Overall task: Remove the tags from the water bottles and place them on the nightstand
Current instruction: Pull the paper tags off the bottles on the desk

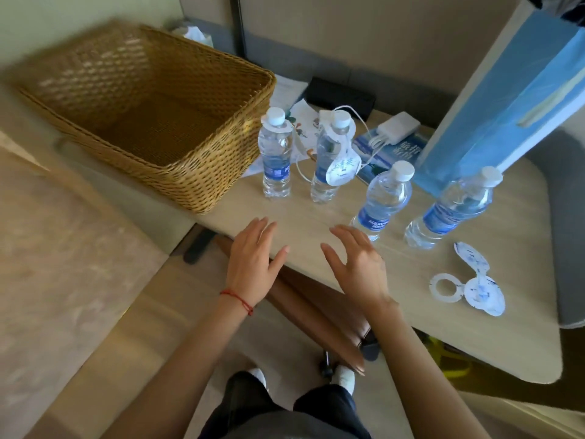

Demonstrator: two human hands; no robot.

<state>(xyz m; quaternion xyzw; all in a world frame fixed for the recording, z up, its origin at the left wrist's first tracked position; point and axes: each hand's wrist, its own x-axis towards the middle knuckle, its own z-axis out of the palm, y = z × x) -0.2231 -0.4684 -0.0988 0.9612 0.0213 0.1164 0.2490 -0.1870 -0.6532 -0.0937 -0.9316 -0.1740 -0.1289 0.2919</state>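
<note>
Several clear water bottles with blue labels stand on the light wooden nightstand (316, 217). The far left bottle (274, 153) has a white tag ring around its neck. The bottle beside it (329, 156) carries a white tag (343, 167) hanging down its side. Two bottles to the right (384, 201) (456, 207) have bare necks. Two loose white tags (468, 283) lie on the nightstand at the front right. My left hand (253, 264) and my right hand (357, 264) hover over the front edge, both empty with fingers apart, short of the bottles.
A large wicker basket (152, 106) stands at the left of the nightstand. A blue paper bag (512, 106) leans at the right rear. A white charger with cable (397, 128), papers and a black box (342, 96) lie behind the bottles.
</note>
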